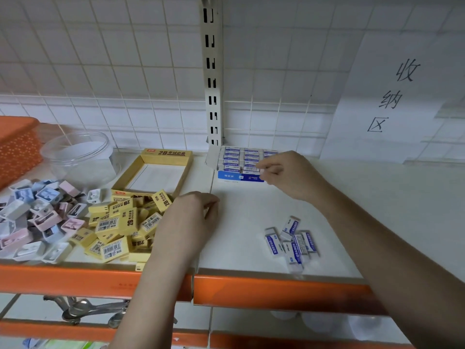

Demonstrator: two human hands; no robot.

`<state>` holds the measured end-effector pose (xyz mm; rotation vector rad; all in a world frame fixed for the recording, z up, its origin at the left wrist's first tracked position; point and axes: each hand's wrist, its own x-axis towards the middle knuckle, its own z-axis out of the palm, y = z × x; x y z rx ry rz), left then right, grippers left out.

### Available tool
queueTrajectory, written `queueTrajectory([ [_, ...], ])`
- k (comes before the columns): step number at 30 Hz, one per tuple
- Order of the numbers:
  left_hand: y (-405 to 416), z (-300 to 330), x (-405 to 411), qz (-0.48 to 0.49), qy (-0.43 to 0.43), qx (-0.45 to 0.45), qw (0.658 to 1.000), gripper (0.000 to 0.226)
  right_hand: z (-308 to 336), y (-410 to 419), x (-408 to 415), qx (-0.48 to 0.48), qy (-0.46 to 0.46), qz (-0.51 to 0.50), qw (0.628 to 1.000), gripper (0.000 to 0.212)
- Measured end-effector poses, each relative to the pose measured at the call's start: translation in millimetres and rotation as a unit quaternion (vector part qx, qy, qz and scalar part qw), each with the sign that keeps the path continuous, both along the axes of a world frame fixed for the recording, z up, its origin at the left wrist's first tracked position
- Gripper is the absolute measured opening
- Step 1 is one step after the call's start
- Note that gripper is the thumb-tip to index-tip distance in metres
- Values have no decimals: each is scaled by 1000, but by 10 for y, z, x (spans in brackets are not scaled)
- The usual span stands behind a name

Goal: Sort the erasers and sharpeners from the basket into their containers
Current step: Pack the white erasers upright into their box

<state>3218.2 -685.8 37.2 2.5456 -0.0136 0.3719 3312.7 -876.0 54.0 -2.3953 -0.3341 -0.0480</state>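
A: State progress on the blue-and-white erasers.

B: The blue eraser box point(240, 163), upper centre of the frame, is nearly full; rows are packed to its front edge. The right hand point(284, 173) pinches one eraser at the box's right front corner, judged to be seating it. A small cluster of loose white erasers point(292, 241) remains on the shelf point(251, 222) at lower right, well apart from the box.

A: And the yellow stock?

B: Not started. The yellow eraser box point(153, 172) shows a bare floor. The yellow erasers point(123, 222) lie heaped in front of it. The left hand point(188, 220) rests at the heap's right edge, fingers curled; whether its grip holds anything cannot be told.

A: Sharpeners?

B: The sharpeners point(32, 217) are piled at left. The clear tub point(78, 157) behind them looks empty. The orange basket point(17, 144) sits at far left.
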Motion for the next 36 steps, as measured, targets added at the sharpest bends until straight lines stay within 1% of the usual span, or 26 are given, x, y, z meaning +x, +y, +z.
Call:
queueTrajectory([
  [2, -33, -5, -6, -17, 0, 8, 1000, 21, 12, -219, -136, -25, 23, 47, 998, 24],
  [5, -94, -12, -17, -19, 4, 9, 1000, 21, 24, -495, -344, -92, 87, 135, 983, 33],
  [7, -122, -25, -19, -21, 6, 5, 1000, 21, 11, -613, -444, -124, 117, 155, 973, 38],
  [10, -141, -47, -13, -23, 5, -1, 1000, 19, -35, -679, -529, -112, 125, 152, 974, 36],
  [16, -154, -48, -44, -37, 1, 4, 999, 19, -155, -615, -577, -51, 65, 123, 989, 28],
  [18, -148, -22, -33, -61, 7, 24, 998, 21, -160, -662, -592, -37, 50, 105, 993, 25],
  [20, -161, 33, 2, -105, 27, 33, 994, 23, -152, -745, -615, 4, 29, 71, 997, 24],
  [22, -209, 90, 46, -168, 67, 38, 983, 25, -148, -812, -650, 54, -11, 23, 998, 23],
  [24, -283, 125, 82, -238, 115, 54, 963, 31, -142, -842, -702, 113, -52, -27, 992, 18],
  [26, -359, 126, 100, -297, 157, 52, 940, 39, -146, -850, -760, 180, -73, -67, 979, 15],
  [28, -415, 103, 111, -330, 183, 58, 924, 43, -170, -848, -797, 215, -79, -99, 968, 12],
  [30, -446, 75, 120, -337, 194, 65, 919, 40, -208, -837, -804, 223, -78, -121, 964, 10],
  [34, -391, 6, 126, -313, 162, 62, 934, 32, -251, -780, -775, 221, -69, -121, 965, 13],
  [36, -314, -28, 96, -297, 137, 24, 945, 26, -217, -714, -740, 206, -74, -102, 970, 19],
])
